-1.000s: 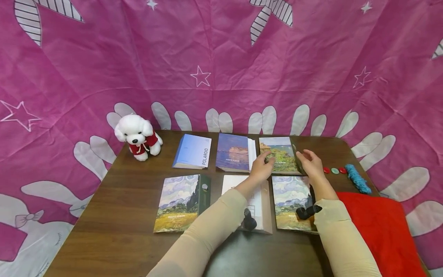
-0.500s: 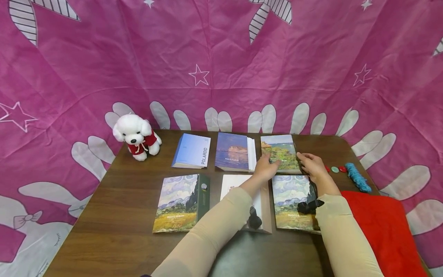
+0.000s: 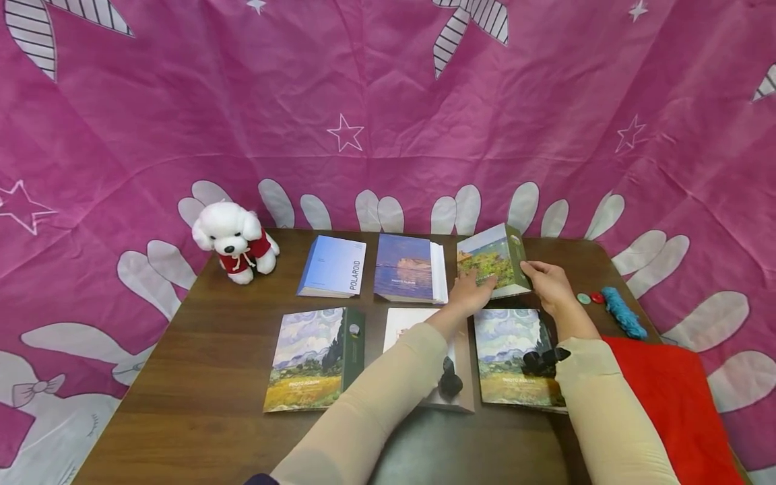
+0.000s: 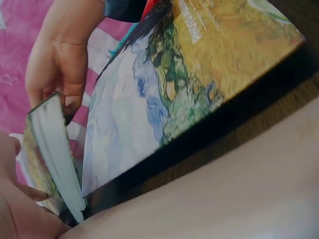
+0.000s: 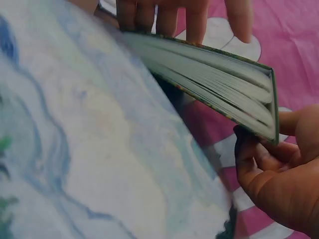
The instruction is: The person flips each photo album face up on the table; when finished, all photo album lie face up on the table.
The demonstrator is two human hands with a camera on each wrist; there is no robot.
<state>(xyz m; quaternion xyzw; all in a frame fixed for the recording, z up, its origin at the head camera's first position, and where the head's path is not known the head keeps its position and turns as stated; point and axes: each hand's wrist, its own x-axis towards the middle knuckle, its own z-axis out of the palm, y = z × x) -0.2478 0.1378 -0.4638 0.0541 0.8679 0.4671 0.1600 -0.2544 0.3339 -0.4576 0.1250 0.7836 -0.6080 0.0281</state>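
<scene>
I've got both hands at the cliff-top album (image 3: 483, 264), far row, R end of the table (image 3: 200, 377). My R hand (image 3: 550, 286) pinches its spine edge, thumb on the spine, fingers underneath; that side's lifted, so the album's tilted, spine side high. Can't tell if the opp. edge touches wood. My L hand (image 3: 470, 295) isn't gripping: fingers lie straight & spread on the cover. R wrist cam shows the page block b/w the covers.

Table = dark brown wood w/ visible grain, a bit shiny nr me, rounded far R corner. Far row, L to R: white plush dog (image 3: 230, 232) in a red top, sitting upright; blue Polaroid album (image 3: 330, 266); purple sea album (image 3: 403, 268); then mine. Nr row: L wheatfield album (image 3: 306, 357), white album (image 3: 400, 320) partly under my L sleeve (image 3: 376, 391), R wheatfield album (image 3: 508, 337) partly under my R wrist. All nr-row albums lie flat, apart from each other.

R side, past my R hand: green button (image 3: 583, 298) & red button (image 3: 597, 297) in a line, then a blue yarn bundle (image 3: 624, 313). Red cloth (image 3: 667, 397) covers the nr R part, partly behind my R sleeve (image 3: 609, 411).

Backdrop = pink fabric (image 3: 242, 101), wrinkled, w/ white stars, striped bows & rabbit-ear shapes, hanging all round behind the table.
</scene>
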